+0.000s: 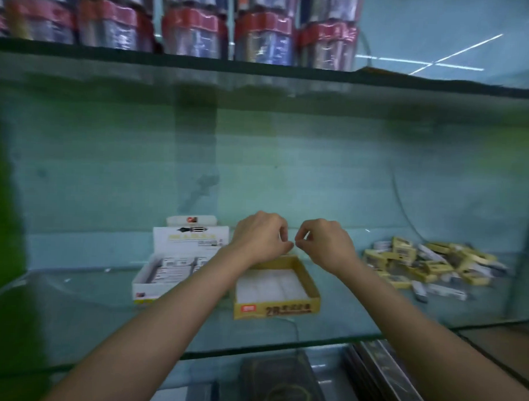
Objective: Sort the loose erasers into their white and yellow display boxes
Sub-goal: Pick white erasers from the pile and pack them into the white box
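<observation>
On the glass shelf (73, 301), head view: yellow box (276, 308) is the landmark, part-filled with white erasers. White box (164, 275) just left of it; loose eraser pile (426, 266) well right. Left hand (260, 237) and right hand (326, 244) hover above the box's back edge, fingers curled, tips near-touching; can't tell if they pinch anything. Erasers likely light, firm, sleeved, so grip the long sides.
</observation>
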The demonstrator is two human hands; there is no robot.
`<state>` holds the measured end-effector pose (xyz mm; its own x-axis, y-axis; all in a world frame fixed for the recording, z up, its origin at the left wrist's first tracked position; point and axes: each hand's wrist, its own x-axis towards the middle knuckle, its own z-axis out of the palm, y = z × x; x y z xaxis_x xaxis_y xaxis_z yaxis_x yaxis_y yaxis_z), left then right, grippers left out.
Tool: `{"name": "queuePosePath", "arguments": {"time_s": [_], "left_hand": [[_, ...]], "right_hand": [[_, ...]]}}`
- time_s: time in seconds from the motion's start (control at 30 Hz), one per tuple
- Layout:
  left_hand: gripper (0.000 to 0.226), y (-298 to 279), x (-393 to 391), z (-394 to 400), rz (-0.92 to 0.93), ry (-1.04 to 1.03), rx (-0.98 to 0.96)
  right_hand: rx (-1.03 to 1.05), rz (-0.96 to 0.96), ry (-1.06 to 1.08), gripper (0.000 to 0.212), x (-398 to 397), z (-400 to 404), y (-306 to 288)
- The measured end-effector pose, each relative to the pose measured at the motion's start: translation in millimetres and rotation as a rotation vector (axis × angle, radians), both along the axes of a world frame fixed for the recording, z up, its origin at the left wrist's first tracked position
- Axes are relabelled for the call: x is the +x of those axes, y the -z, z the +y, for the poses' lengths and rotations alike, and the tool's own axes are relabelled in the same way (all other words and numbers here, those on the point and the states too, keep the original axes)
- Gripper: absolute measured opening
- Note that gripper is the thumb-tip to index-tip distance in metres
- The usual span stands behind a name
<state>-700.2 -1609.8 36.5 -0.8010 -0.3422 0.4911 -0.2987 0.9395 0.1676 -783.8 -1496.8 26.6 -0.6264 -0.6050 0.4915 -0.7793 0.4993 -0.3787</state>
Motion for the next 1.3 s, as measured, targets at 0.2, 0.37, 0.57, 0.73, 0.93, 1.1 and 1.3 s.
{"name": "queuePosePath", "arguments": {"time_s": [0.2,0.37,0.57,0.73,0.93,1.1,1.3], "left_hand": [[0.017,-2.1,-60.5,62.0,-0.047,0.151,0.015],[0.012,3.9,-93.7,92.9,-0.103,0.236,0.047],[0.019,23.6,-119.3,97.8,-0.283,0.181,0.027],[0.021,31.8,-124.0,98.9,-0.312,0.152,0.023],[0.023,27.5,-121.6,98.3,-0.284,0.156,0.038],[0.025,19.2,-107.6,83.6,-0.177,0.192,0.117],[0.026,3.8,-73.8,58.2,-0.008,0.22,0.283]], "right_hand": [[0.034,-0.022,0.129,0.01,-41.6,73.2,3.7],[0.119,-0.06,0.17,0.013,-63.2,117.2,4.7],[0.198,-0.092,0.125,0.011,-77.9,155.2,13.1],[0.295,-0.141,0.138,0.024,-77.4,156.4,23.0],[0.346,-0.118,0.244,0.023,-79.8,139.9,27.4],[0.066,-0.038,0.326,0.026,-81.1,132.2,26.0],[-0.127,-0.111,0.089,0.039,-56.4,103.7,21.9]]}}
